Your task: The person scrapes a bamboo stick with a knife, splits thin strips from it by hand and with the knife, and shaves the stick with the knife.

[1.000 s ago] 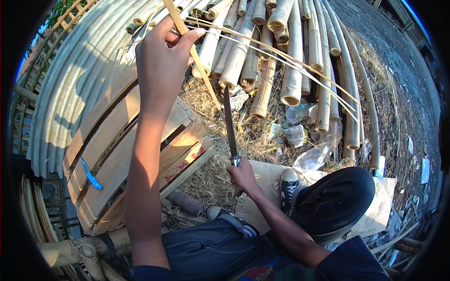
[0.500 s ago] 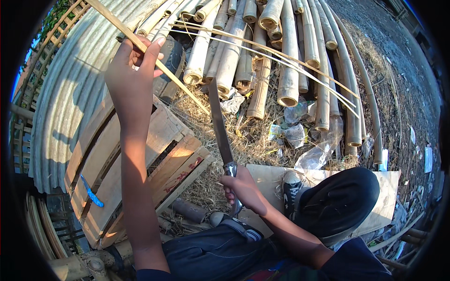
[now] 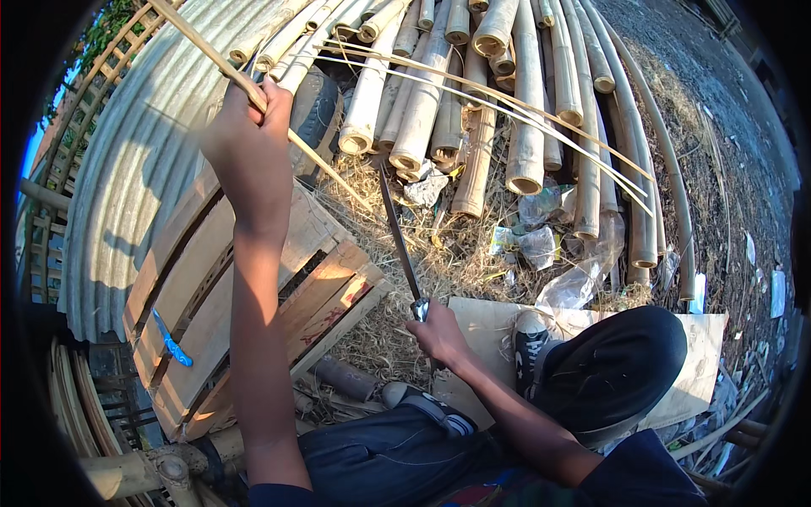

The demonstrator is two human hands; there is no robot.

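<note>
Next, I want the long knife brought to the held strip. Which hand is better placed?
Probably the right. The right hand is closed around the long knife, which points away from the body. The left hand is occupied, gripping the strip.

The slender yellow-tan bamboo strip contrasts with the long dark-grey metal blade; red marks streak the slatted light-brown wooden crate; the laced shoe is black and white

A slatted wooden crate, a blue object on it, sits near corrugated sheeting.
</note>
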